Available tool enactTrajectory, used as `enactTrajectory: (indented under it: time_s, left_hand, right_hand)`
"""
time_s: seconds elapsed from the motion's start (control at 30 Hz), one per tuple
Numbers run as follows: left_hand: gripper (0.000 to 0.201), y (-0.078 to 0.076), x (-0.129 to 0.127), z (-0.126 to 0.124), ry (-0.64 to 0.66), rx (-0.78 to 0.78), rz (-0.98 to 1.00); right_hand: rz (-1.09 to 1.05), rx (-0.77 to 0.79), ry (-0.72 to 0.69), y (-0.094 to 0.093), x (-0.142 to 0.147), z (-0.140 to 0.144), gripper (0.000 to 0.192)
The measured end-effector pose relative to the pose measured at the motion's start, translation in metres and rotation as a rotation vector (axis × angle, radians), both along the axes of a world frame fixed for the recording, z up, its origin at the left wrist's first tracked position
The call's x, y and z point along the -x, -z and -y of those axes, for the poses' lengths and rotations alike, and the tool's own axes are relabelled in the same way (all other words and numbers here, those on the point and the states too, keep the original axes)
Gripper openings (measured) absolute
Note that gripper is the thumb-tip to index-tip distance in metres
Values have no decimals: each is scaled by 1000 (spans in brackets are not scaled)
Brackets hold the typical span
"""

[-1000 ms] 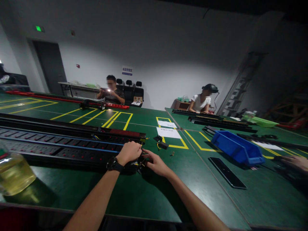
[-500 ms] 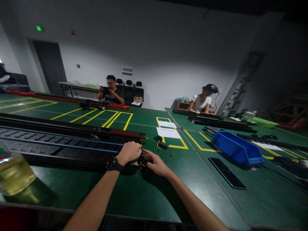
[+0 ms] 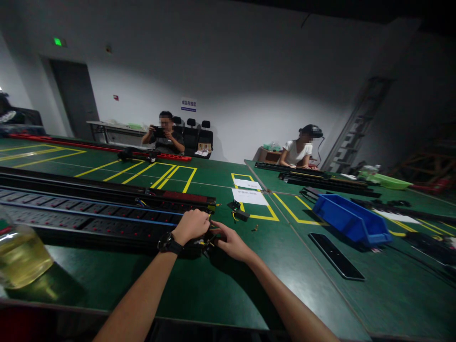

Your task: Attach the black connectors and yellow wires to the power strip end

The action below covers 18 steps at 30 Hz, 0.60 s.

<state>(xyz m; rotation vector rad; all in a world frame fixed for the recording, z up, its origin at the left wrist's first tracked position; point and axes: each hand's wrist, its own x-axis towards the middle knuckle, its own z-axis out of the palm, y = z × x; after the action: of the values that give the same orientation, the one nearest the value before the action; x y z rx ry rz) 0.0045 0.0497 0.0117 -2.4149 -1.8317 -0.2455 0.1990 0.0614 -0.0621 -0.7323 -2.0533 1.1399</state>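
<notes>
Green workbench (image 3: 221, 294) looks basically the same as a second ago, and our left hand (image 3: 191, 226) stays curled over the end of the black power strip (image 3: 107, 223) mid-frame while our right hand (image 3: 231, 243) keeps pinching its small wires (image 3: 208, 243), so no real progress.

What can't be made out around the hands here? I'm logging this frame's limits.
Head view:
- Wire ends: too small, dim.
- Left hand grip: closed fist hides its contents.
- Power strip end: covered by both hands.
- Right hand fingertips: blurred.
- Bottle: cut by left edge.
</notes>
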Motion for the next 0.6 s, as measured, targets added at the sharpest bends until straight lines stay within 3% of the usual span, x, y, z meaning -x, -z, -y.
enactTrajectory:
  time_s: [0.6]
  left_hand:
    - [34,2,1,-2,13,-12,8]
  right_hand:
    - [5,16,1,-5,1,3,71]
